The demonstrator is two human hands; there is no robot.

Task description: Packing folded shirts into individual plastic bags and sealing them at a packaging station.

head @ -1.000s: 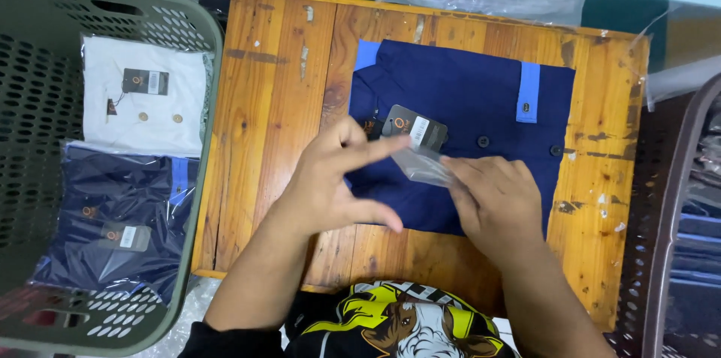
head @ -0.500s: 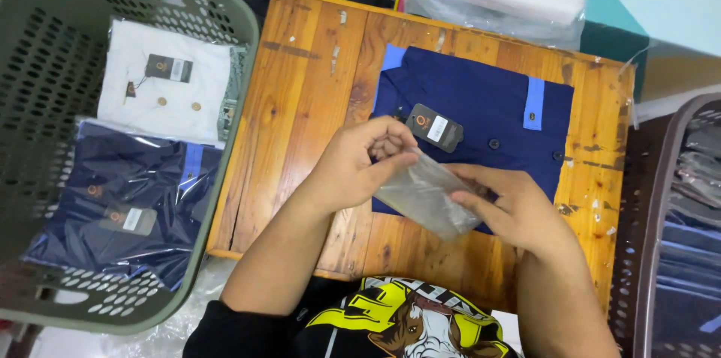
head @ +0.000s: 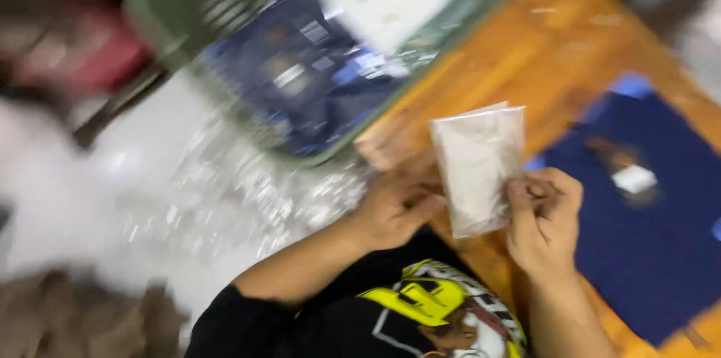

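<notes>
At frame centre, my left hand is pinching the lower left edge of a small clear plastic bag, standing upright, while my right hand is gripping its right edge above the navy shirt.

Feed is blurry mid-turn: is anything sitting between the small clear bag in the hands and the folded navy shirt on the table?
Nothing visible. The clear bag is pinched between the left hand and right hand, above the wooden table edge. The navy shirt lies just beside it, uncovered.
</notes>
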